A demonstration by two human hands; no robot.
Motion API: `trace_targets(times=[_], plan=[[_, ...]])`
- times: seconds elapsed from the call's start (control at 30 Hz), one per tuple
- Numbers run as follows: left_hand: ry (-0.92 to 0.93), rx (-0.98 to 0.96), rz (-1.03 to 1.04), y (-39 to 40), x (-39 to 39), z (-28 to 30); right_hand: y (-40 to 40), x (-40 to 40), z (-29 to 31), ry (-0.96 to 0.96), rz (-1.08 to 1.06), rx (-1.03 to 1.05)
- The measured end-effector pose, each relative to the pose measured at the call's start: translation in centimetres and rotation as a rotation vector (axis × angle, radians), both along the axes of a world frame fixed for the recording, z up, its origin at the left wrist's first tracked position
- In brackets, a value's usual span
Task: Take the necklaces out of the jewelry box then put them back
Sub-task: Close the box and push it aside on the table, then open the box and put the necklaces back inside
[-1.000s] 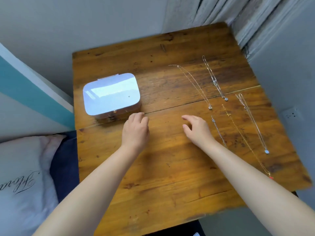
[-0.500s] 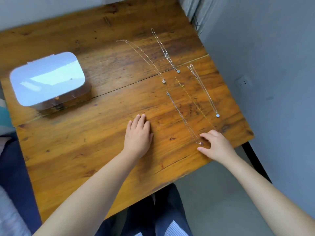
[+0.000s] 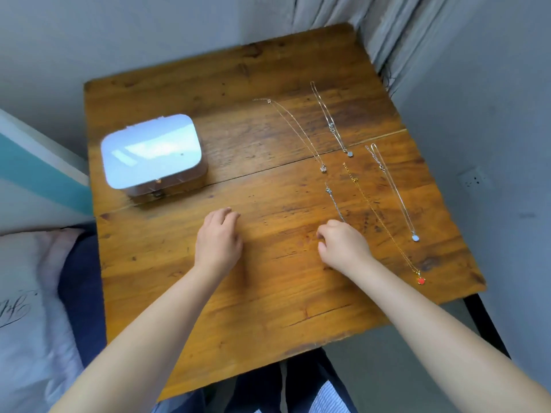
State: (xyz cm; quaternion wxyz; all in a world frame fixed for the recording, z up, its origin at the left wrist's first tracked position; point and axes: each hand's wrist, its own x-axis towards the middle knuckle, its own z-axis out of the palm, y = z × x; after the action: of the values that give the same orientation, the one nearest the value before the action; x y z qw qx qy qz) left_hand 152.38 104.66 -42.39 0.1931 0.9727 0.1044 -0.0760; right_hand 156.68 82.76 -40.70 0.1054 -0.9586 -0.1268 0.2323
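The right hand (image 3: 343, 248) curled over the near chain (image 3: 334, 199), grip unclear, left hand (image 3: 219, 239) loosely open and empty; best pinched low, lifted slowly toward the closed box (image 3: 153, 156)

Five necklaces (image 3: 384, 222) – one jewelry box (image 3: 153, 158) – two hands (image 3: 219, 242).

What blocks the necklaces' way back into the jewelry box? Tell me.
The jewelry box has its lid shut, which bars the way in. Otherwise only bare table lies between it and the necklaces. The left hand rests nearer the person than that route.
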Motion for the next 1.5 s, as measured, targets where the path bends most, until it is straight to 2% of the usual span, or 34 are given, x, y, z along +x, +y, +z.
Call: trace_targets(times=[0.17,0.27,0.37,0.43,0.6,0.73,0.9,1.0,1.07,1.2,1.3,1.43,1.5], plan=[[-0.114,0.044,0.359,8.6,0.3,1.8,11.2,3.4,1.0,-0.061,0.127,0.233],[-0.040,0.048,0.464,14.0,1.3,1.9,16.9,5.1,0.9,-0.026,0.093,0.365],[0.072,-0.079,0.442,18.0,3.3,1.5,21.2,6.9,0.6,0.032,-0.032,0.459],[0.075,-0.201,0.421,18.8,4.1,1.4,23.4,8.0,0.4,0.080,-0.094,0.475],[-0.056,-0.256,0.379,18.0,3.0,2.0,24.8,7.4,1.2,-0.029,-0.284,0.483],[-0.185,-0.485,0.501,18.6,1.6,4.4,22.7,5.0,3.7,-0.120,-0.388,0.545],[-0.467,-0.498,0.375,19.8,3.9,7.2,23.2,7.3,7.5,-0.440,-0.354,0.738],[-0.510,-0.494,0.434,21.1,7.8,7.3,25.4,11.3,7.7,-0.421,-0.364,0.741],[-0.470,-0.483,0.486,21.9,10.5,7.1,26.6,13.6,7.0,-0.379,-0.318,0.672],[-0.174,-0.319,0.414,22.2,13.2,5.3,26.2,15.8,4.4,-0.156,-0.297,0.446],[-0.012,-0.282,0.299,20.9,12.7,4.3,24.0,14.5,2.7,-0.083,-0.340,0.418],[-0.085,-0.346,0.044,15.0,11.1,4.4,19.1,11.4,0.3,-0.068,-0.388,0.403],[-0.056,-0.357,-0.072,11.0,10.7,4.2,15.8,10.2,-0.2,-0.070,-0.419,0.384]])
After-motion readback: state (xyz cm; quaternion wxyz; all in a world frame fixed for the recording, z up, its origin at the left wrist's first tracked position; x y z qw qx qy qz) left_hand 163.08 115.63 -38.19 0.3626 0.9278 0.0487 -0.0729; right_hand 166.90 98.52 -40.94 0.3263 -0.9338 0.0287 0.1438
